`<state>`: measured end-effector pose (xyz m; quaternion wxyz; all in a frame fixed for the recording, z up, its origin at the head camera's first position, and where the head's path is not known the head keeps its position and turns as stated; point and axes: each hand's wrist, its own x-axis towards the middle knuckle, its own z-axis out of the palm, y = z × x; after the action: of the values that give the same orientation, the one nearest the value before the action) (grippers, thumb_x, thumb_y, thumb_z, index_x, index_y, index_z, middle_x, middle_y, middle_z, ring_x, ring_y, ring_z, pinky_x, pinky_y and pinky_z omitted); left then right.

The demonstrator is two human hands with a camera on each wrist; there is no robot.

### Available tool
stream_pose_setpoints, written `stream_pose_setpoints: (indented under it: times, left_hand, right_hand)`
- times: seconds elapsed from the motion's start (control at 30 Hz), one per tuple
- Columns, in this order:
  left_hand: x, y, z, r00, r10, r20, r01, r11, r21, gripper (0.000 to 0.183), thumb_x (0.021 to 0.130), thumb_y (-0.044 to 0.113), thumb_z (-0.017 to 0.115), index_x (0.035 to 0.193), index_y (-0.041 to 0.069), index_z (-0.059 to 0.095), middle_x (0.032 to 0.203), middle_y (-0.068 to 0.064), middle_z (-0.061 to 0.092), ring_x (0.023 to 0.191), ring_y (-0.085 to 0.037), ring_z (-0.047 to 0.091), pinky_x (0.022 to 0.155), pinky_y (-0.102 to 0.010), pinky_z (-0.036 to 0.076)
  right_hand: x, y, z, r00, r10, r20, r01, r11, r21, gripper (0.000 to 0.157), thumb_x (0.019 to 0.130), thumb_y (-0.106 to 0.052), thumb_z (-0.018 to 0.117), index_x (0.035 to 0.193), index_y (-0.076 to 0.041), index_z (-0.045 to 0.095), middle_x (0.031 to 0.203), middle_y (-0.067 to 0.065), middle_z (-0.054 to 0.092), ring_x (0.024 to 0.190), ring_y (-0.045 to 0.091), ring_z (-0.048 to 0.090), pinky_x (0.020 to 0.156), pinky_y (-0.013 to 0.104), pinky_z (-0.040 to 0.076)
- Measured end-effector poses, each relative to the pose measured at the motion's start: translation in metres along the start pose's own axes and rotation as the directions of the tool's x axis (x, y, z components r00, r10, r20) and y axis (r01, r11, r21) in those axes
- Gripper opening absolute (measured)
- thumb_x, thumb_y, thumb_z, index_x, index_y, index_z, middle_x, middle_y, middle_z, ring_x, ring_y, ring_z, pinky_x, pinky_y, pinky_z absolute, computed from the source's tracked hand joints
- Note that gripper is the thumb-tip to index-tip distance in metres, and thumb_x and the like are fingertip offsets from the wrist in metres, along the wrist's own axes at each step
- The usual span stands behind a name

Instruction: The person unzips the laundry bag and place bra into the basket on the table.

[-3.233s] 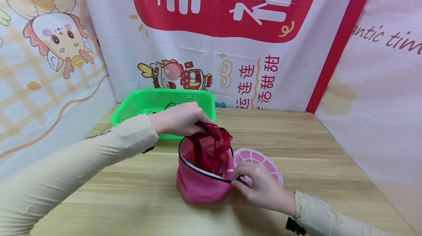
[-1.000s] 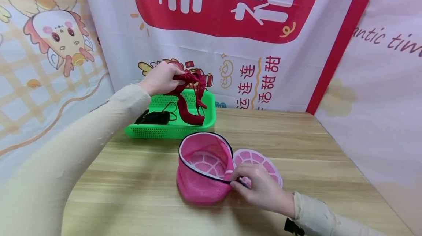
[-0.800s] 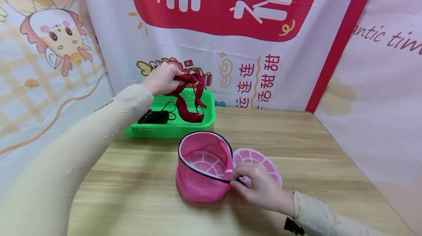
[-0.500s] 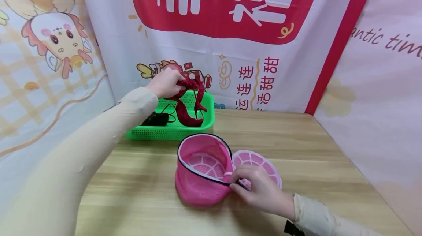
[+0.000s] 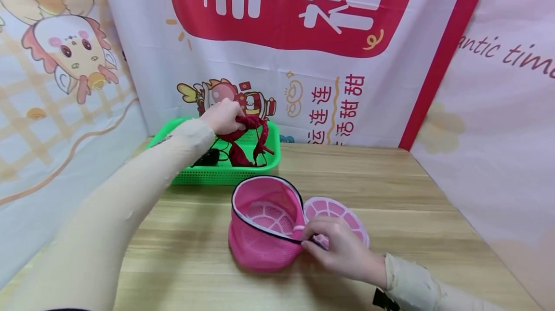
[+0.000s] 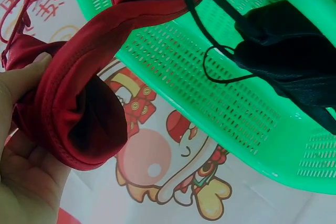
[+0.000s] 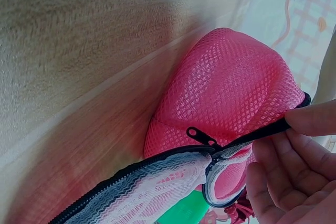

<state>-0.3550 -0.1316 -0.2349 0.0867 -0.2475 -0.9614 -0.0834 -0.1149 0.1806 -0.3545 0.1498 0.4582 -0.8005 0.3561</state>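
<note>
My left hand (image 5: 223, 117) grips a dark red bra (image 5: 239, 155) by its upper part, over the green basket (image 5: 225, 176). Its cup and straps hang down inside the basket's front rim; whether they touch the bottom I cannot tell. In the left wrist view the thumb presses on the folded cup (image 6: 89, 51). My right hand (image 5: 347, 255) pinches the black zip edge of a pink mesh laundry bag (image 5: 260, 250). The bag stands with its mouth unzipped and only its ribbed white base showing within. A black zip pull (image 7: 199, 136) hangs beside the fingers.
A black garment with thin straps (image 6: 294, 51), probably another bra, lies in the basket's left part. The bag's round pink lid (image 5: 347, 214) lies folded back on the wooden table (image 5: 390, 195), partly behind my right hand. A printed cloth (image 5: 277, 60) hangs behind the basket.
My left hand has lifted the red bra out of the laundry bag, carried it back over the basket, and lowered it. My right hand has kept its pinch on the bag's edge.
</note>
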Motion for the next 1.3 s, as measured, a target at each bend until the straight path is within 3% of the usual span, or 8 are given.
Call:
stream_pose_setpoints:
  times: [0.17,0.3,0.53,0.77,0.9,1.07,1.3]
  left_hand:
    - [0.002,0.005,0.007,1.0,-0.015,0.02,0.014,0.999,0.05,0.019,0.086,0.028,0.078,0.072,0.017,0.071,0.079,-0.001,0.066,0.074,-0.022,0.06,0.065,-0.042,0.049]
    - [0.002,0.009,0.015,0.999,-0.03,0.043,0.027,0.997,0.07,0.026,0.084,0.029,0.079,0.067,0.016,0.065,0.072,-0.002,0.059,0.072,-0.021,0.054,0.062,-0.04,0.046]
    - [0.007,0.009,0.027,0.997,-0.012,0.082,0.006,0.998,0.07,0.04,0.083,0.023,0.08,0.061,0.014,0.048,0.059,0.001,0.035,0.061,-0.019,0.042,0.055,-0.036,0.038]
    - [0.009,0.01,0.038,0.989,-0.016,0.144,0.005,0.997,0.078,0.024,0.084,0.025,0.079,0.072,0.012,0.062,0.069,-0.002,0.056,0.068,-0.021,0.053,0.057,-0.037,0.043]
    - [0.008,0.01,0.045,0.987,-0.018,0.161,0.003,0.996,0.09,0.022,0.084,0.025,0.079,0.074,0.013,0.064,0.072,-0.001,0.059,0.068,-0.02,0.052,0.058,-0.036,0.043]
    - [0.007,0.009,0.055,0.986,0.008,0.167,-0.018,0.998,0.056,0.027,0.086,0.026,0.077,0.07,0.012,0.059,0.062,0.002,0.043,0.058,-0.016,0.04,0.053,-0.033,0.036]
    - [0.007,0.011,0.05,0.989,0.034,0.145,-0.035,0.999,0.005,0.034,0.091,0.029,0.071,0.069,0.011,0.053,0.058,0.002,0.032,0.053,-0.014,0.028,0.051,-0.031,0.027]
  right_hand:
    - [-0.001,0.0,0.0,1.0,0.0,-0.01,0.0,1.0,-0.019,0.017,0.083,0.0,0.076,0.089,-0.015,0.07,0.087,-0.009,0.066,0.08,0.009,0.061,0.068,0.032,0.056]
    - [-0.002,0.0,0.0,1.0,0.0,-0.006,0.0,1.0,-0.021,0.017,0.083,0.0,0.076,0.088,-0.015,0.07,0.087,-0.009,0.066,0.079,0.009,0.061,0.068,0.032,0.056]
    - [0.001,0.001,-0.001,1.0,-0.004,0.003,0.004,1.0,0.0,0.017,0.083,0.001,0.075,0.089,-0.014,0.07,0.087,-0.008,0.066,0.08,0.009,0.061,0.069,0.032,0.057]
    - [0.001,0.002,-0.002,1.0,0.003,0.01,-0.003,1.0,-0.003,0.018,0.083,0.001,0.076,0.088,-0.014,0.069,0.087,-0.009,0.066,0.081,0.009,0.061,0.07,0.032,0.057]
    - [0.001,0.002,-0.002,1.0,0.015,0.015,-0.015,1.0,0.002,0.018,0.083,0.001,0.076,0.089,-0.015,0.07,0.088,-0.009,0.066,0.081,0.008,0.061,0.071,0.03,0.056]
    - [-0.001,0.002,-0.001,1.0,0.008,0.004,-0.008,1.0,-0.006,0.018,0.083,0.001,0.076,0.088,-0.015,0.07,0.087,-0.009,0.066,0.082,0.007,0.061,0.074,0.025,0.054]
    - [0.001,0.004,-0.004,1.0,0.009,-0.001,-0.009,1.0,-0.004,0.017,0.083,0.001,0.076,0.088,-0.014,0.07,0.087,-0.009,0.066,0.08,0.01,0.062,0.069,0.033,0.057]
